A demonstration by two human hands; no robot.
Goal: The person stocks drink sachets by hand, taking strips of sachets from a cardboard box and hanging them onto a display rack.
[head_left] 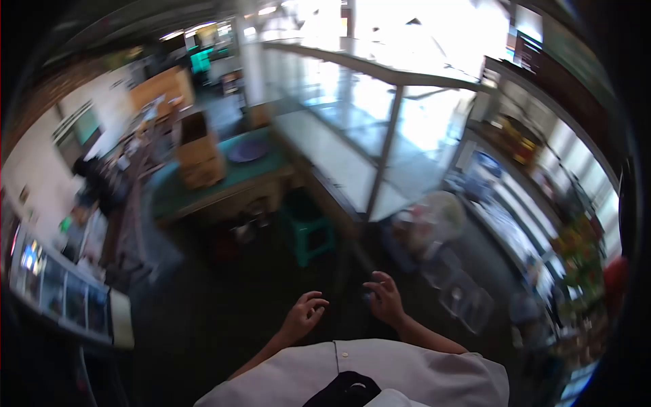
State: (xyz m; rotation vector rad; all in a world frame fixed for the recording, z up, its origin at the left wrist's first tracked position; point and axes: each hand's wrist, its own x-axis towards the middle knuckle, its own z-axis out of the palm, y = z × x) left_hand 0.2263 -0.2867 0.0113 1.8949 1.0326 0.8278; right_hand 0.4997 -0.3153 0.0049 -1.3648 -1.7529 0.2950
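Note:
In the head view my left hand (303, 317) is raised in front of my white shirt (407, 366), its fingers loosely bent and apart. I see nothing in it. My right hand (385, 298) hovers a short way to the right, fingers also bent and apart, with nothing plainly held. A faint bluish patch shows by its fingertips, too blurred to make out. Neither hand touches any object. Beyond them stands a green plastic stool (306, 230), partly under a green-topped table (237, 178).
A cardboard box (199, 159) and a purple round item (248, 150) sit on the table. A glass-sided display case (380, 136) runs along the right. Clear plastic containers (464, 298) and bags (434, 217) lie on the floor at right. Shelving (515, 203) stands beyond; cluttered things line the left wall.

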